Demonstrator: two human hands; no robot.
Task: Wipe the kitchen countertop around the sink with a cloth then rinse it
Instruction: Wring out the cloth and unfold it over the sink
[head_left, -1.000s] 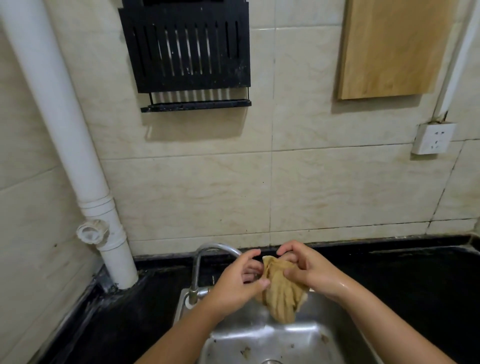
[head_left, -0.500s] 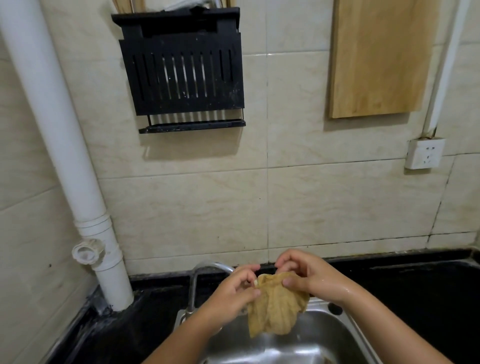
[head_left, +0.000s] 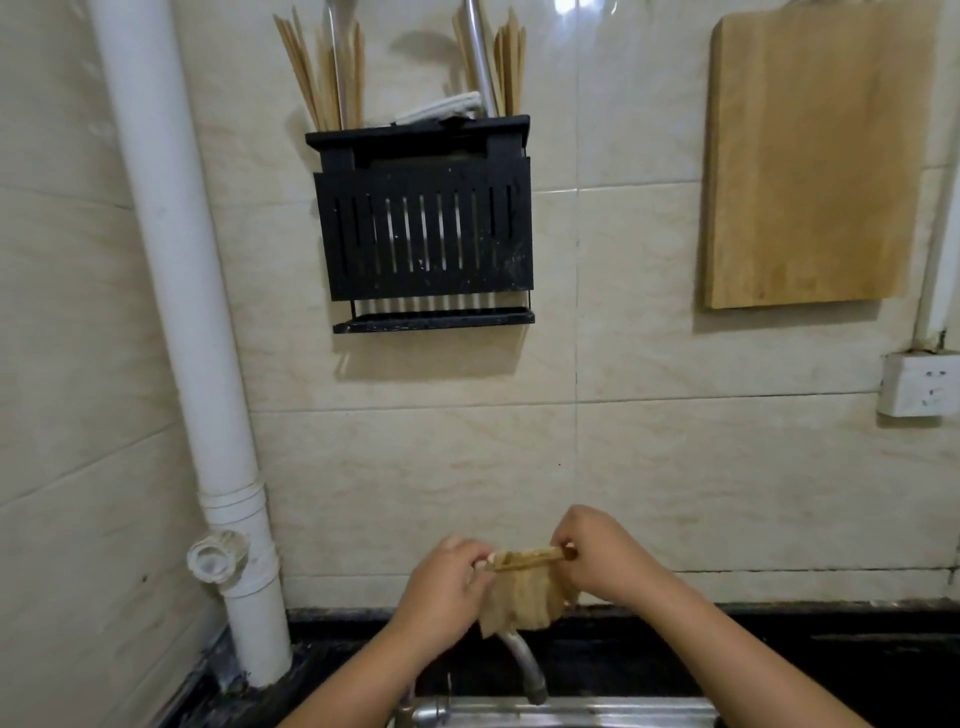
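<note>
A tan cloth (head_left: 524, 597) hangs stretched between my two hands, above the curved metal faucet (head_left: 524, 665). My left hand (head_left: 447, 597) pinches the cloth's upper left edge. My right hand (head_left: 608, 556) pinches its upper right edge. Both hands are raised in front of the tiled wall. Only the back rim of the steel sink (head_left: 597, 709) shows at the bottom edge. The black countertop (head_left: 831, 660) runs behind and to the right of the sink.
A white drain pipe (head_left: 176, 322) stands at the left, down to the counter. A black wall rack (head_left: 423, 228) with chopsticks hangs above. A wooden cutting board (head_left: 810, 156) hangs at the upper right, and a white socket (head_left: 917, 384) is below it.
Both hands have lifted the cloth up above the faucet and pulled its top edge taut between them. The view has tilted up, so most of the sink has left the frame.
</note>
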